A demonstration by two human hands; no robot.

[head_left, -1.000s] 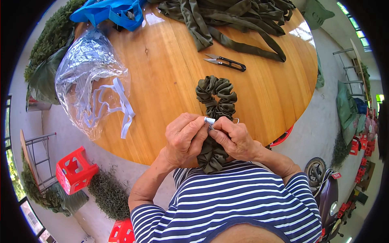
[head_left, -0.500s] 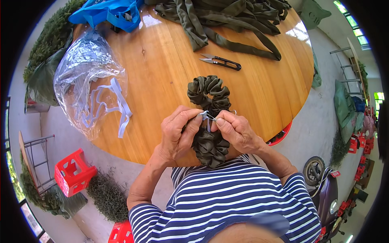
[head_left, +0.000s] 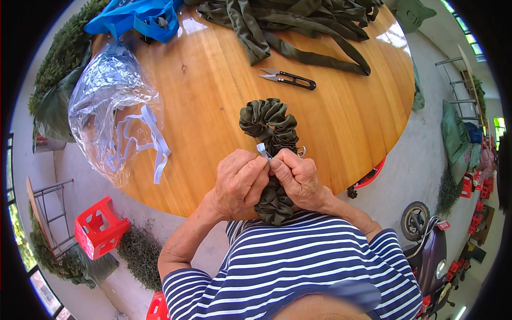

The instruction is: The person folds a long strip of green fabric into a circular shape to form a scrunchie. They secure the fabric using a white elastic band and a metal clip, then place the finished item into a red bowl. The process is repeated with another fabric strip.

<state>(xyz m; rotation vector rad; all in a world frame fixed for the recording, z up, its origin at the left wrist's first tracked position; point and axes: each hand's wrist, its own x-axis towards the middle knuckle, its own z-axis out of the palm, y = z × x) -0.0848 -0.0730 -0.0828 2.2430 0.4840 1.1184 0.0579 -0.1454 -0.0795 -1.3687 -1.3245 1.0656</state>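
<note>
A gathered dark olive fabric tube [head_left: 268, 118], ruffled like a scrunchie, lies at the table's near edge, curving behind and below my hands. My left hand [head_left: 240, 180] and my right hand [head_left: 298, 178] meet over its middle, thumbs and forefingers pinched close together. Between them they grip a pale elastic band [head_left: 261, 148], whose short end sticks up from the pinch. Beside my right hand a thin metal wire loop [head_left: 302, 151] pokes out; the rest of it is hidden. Thread snips [head_left: 290, 79] with black handles lie farther off on the table.
Dark olive fabric strips [head_left: 298, 32] are heaped at the table's far side. On the left are a blue bag [head_left: 136, 18], a clear plastic bag [head_left: 101, 90] and loose pale elastic [head_left: 154, 138]. A red stool [head_left: 101, 229] stands on the floor at left, a scooter [head_left: 429, 245] at right.
My hands have come together and pinch the elastic more tightly. Its short end now stands up above my fingers, and the fabric tube has shifted slightly left.
</note>
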